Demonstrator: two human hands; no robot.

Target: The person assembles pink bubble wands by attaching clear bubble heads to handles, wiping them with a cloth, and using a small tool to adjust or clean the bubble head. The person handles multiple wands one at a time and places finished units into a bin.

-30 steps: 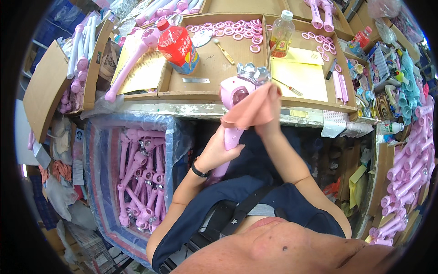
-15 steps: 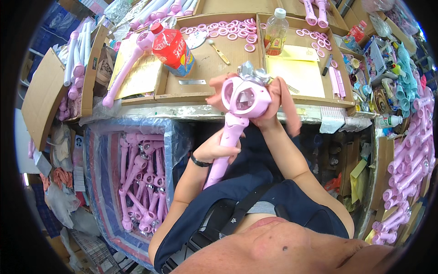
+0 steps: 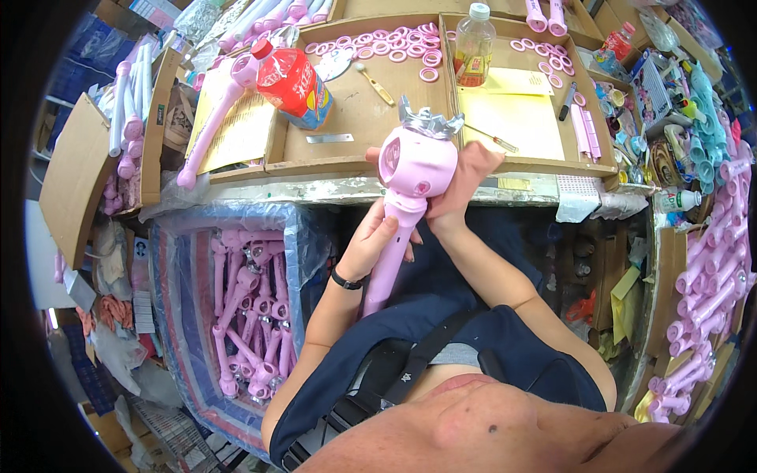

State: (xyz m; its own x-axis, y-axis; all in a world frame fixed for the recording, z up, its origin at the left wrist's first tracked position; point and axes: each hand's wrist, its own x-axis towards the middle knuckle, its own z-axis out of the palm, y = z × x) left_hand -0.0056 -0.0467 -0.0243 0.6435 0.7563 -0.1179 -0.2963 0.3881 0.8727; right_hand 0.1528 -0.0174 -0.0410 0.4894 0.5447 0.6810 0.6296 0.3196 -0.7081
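A pink toy wand (image 3: 422, 167) with a round, windowed head and a silver crown (image 3: 430, 122) is tilted in front of me, its crown end toward the table. My left hand (image 3: 371, 243) is closed around the upper handle, thumb along its front. Behind the head's right side, my right hand (image 3: 448, 211) presses a peach-coloured cloth (image 3: 473, 175) to it; the wand hides most of its fingers. A bit of the cloth also shows left of the head.
Ahead, a cardboard tray (image 3: 331, 162) carries pink rings (image 3: 394, 43), a red drink bottle (image 3: 293, 85), a clear bottle (image 3: 475, 49), a brush and yellow paper (image 3: 512, 118). At left, a plastic-lined bin (image 3: 175, 292) contains several wands. More wands (image 3: 710, 276) are piled at right.
The wand has turned about its length, so its large window now faces left and a small pink gem shows. The cloth end at right no longer hangs down. My left hand has slid up the handle.
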